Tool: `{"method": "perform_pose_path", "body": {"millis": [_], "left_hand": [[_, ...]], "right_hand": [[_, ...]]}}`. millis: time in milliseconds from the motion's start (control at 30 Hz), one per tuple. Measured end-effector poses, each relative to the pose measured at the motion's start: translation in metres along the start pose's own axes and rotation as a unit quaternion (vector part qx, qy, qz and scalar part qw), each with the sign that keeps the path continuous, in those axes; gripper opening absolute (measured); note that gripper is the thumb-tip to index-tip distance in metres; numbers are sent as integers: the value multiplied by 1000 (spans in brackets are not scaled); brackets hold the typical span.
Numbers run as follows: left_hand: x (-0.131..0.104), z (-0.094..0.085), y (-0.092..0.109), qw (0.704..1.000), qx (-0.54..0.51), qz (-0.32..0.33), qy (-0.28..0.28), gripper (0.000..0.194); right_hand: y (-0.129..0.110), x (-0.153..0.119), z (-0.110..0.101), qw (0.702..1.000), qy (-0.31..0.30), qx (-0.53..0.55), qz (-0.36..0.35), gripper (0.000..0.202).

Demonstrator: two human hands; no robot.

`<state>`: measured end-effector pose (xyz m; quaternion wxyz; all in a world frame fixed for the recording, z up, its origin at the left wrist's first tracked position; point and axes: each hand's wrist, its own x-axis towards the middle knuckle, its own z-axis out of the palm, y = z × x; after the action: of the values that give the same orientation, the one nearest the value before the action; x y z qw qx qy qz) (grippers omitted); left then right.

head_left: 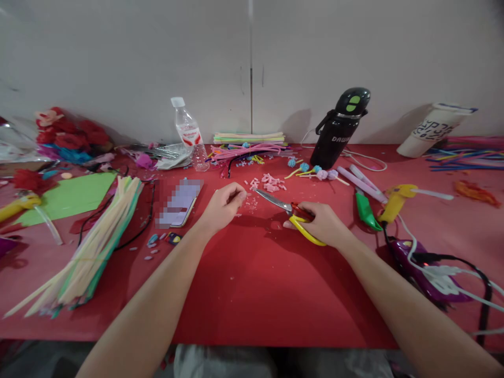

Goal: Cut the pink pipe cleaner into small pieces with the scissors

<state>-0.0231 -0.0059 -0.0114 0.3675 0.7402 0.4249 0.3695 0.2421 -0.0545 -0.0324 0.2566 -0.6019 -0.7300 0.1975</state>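
My right hand (318, 223) grips a pair of scissors (277, 201) with red and yellow handles, the blades together and pointing left. Close to the blade tips, my left hand (226, 205) has its thumb and fingertips pinched together. Whatever is between them is too small to make out. Short pink pipe cleaner pieces (272, 182) lie in a loose pile just beyond the blades. Tiny pale clippings are scattered on the red tabletop (236, 283) beneath the fingertips.
Left of my hands are a phone (181, 203) and a pipe cleaner bundle (94, 241). A plastic bottle (190, 136) and a black flask (339, 128) stand behind. On the right are a yellow glue gun (396, 203), a purple power strip (429, 273) and cables.
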Motion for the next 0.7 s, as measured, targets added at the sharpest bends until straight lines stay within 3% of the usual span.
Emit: {"method": "perform_pose_path", "body": {"millis": [700], "left_hand": [[-2,3,6,999,-7,-35,-6,26]], "right_hand": [[1,1,0,1000,-20,1,1,54]]}}
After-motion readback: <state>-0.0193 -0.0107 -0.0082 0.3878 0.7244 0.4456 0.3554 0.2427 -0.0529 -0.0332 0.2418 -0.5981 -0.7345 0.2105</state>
